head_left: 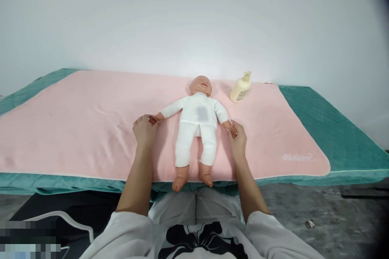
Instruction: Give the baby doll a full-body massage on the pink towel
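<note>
A baby doll point(199, 119) in a white cloth suit lies on its back on a pink mat point(91, 129), its head toward the wall and its feet over the front edge. Both of its arms are spread out to the sides. My left hand point(145, 130) is closed around the doll's hand on the left. On the other side, my right hand point(238, 137) grips the doll's other hand. My fingertips are partly hidden on both sides. A cream pump bottle point(241, 88) stands on the mat to the right of the doll's head.
Green fabric point(340, 133) covers the table under the mat and shows at both ends. A pale wall point(194, 20) rises behind it. At the lower left are a black surface point(69, 206) and a white cable point(60, 213). A small scrap point(310, 223) lies on the grey floor.
</note>
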Available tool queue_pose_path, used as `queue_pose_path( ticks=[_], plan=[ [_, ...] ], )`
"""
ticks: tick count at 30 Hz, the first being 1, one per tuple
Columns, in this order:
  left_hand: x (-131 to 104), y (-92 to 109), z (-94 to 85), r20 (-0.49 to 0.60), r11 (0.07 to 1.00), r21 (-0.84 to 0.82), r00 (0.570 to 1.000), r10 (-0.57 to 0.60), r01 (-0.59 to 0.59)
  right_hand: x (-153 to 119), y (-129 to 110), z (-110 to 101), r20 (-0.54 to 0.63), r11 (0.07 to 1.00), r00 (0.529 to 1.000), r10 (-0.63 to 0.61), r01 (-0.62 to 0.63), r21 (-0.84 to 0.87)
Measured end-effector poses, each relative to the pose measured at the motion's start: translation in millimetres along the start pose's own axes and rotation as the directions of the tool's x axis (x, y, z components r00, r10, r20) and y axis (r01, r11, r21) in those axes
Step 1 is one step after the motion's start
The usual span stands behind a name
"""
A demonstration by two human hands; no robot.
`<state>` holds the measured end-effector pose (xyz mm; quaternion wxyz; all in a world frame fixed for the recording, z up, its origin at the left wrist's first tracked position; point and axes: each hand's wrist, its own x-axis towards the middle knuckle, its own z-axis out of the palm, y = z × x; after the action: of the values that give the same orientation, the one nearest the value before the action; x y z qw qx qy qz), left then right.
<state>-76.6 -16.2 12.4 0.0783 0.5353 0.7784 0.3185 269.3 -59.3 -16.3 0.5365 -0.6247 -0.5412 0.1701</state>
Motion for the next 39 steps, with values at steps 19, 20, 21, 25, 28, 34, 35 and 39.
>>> queue_pose_path(
  ticks=[19, 20, 21, 25, 28, 34, 35, 39],
  plan=[
    [74, 53, 16.1, -0.263, 0.528, -0.813, 0.964, 0.046, -0.247, 161, -10, 20, -0.09, 0.845, 0.993, -0.07, 0.107, 0.523],
    [82, 60, 17.4, -0.268, 0.535, -0.807, 0.962, 0.045, -0.249, 173, -10, 25, -0.048, 0.835, 0.996, -0.073, 0.087, 0.543],
    [91, 67, 19.4, -0.272, 0.533, -0.808, 0.961, 0.04, -0.251, 184, -11, 31, 0.002, 0.829, 0.997, -0.075, 0.061, 0.556],
    [129, 91, 34.6, -0.187, 0.472, -0.865, 0.982, 0.012, -0.17, 218, -12, 56, 0.134, 0.794, 0.991, -0.019, -0.066, 0.604],
    [152, 102, 51.4, -0.052, 0.43, -0.902, 0.998, -0.029, -0.034, 232, -10, 75, 0.184, 0.754, 0.981, 0.069, -0.172, 0.634],
    [169, 110, 76.0, 0.16, 0.457, -0.873, 0.985, -0.067, 0.173, 249, 5, 94, 0.387, 0.741, 0.913, 0.126, -0.346, 0.575],
    [171, 112, 78.2, 0.175, 0.474, -0.86, 0.982, -0.071, 0.187, 251, 7, 95, 0.421, 0.747, 0.897, 0.131, -0.369, 0.553],
    [175, 117, 84.6, 0.236, 0.53, -0.803, 0.961, -0.141, 0.275, 255, 14, 99, 0.471, 0.703, 0.841, 0.265, -0.503, 0.502]
  ],
)
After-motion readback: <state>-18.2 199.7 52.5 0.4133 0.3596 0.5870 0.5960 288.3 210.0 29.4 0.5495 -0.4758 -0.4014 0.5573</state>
